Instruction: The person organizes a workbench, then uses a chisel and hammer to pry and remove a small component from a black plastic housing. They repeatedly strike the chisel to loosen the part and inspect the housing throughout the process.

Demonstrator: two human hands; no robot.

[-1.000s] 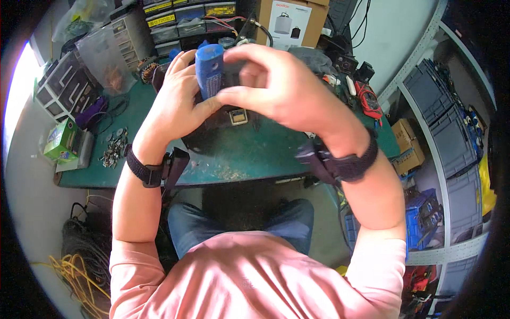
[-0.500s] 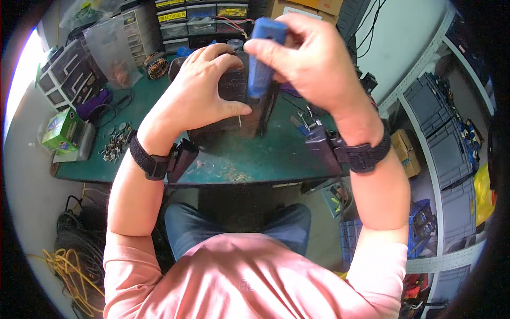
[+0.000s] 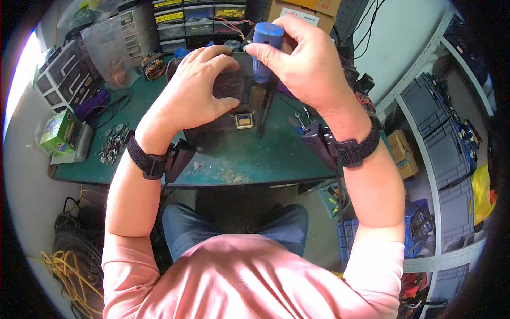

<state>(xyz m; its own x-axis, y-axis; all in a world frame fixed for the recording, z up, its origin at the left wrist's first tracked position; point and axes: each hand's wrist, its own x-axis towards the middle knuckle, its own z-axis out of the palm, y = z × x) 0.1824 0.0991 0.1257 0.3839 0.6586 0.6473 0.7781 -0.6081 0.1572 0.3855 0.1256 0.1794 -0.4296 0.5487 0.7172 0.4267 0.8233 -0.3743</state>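
Note:
A blue oblong handle-like object (image 3: 267, 45) stands upright in my right hand (image 3: 303, 69), pinched between thumb and fingers, over a dark, flat piece (image 3: 207, 125) that lies on the bench. My left hand (image 3: 194, 90) is open, fingers curved and apart, over the left part of the dark piece; whether it presses on it I cannot tell. A small square metal-framed part (image 3: 244, 120) sits on the dark piece below and between my hands. Black straps with boxy devices are on both wrists.
Green bench (image 3: 228, 170) with small hardware (image 3: 111, 149), a green box (image 3: 58, 133) and drawer units (image 3: 196, 13) at left and back. A cardboard box (image 3: 297, 10) stands behind. Small tools (image 3: 303, 117) lie at right, beside shelving (image 3: 435, 159) with grey crates.
My right hand has carried the blue object rightward from beside my left hand and raised it upright. My left hand has let it go and opened, uncovering more of the dark piece.

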